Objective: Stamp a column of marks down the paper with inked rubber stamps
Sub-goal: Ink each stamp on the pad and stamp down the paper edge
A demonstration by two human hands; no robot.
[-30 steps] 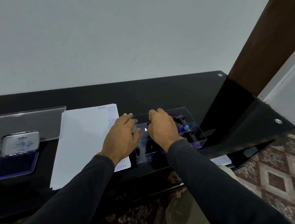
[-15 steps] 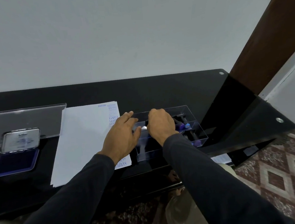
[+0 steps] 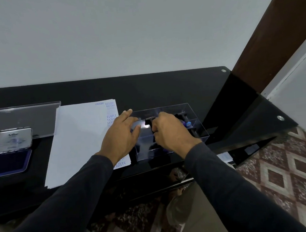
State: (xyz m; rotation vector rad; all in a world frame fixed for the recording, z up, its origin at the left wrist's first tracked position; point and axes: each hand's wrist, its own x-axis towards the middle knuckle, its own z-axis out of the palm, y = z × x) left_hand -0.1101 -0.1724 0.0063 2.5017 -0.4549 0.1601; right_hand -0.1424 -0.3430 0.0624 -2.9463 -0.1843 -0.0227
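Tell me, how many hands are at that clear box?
2. The left hand rests open at the box's left end; the right hand pinches a black stamp inside it.

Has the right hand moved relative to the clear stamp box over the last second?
Yes. The right hand has curled its fingers and now pinches a black stamp, lifted near the far wall of the clear box.

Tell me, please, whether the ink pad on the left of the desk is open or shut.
Open. The ink pad's silver lid is tilted up at the back, leaving the dark blue pad surface showing in front of it.
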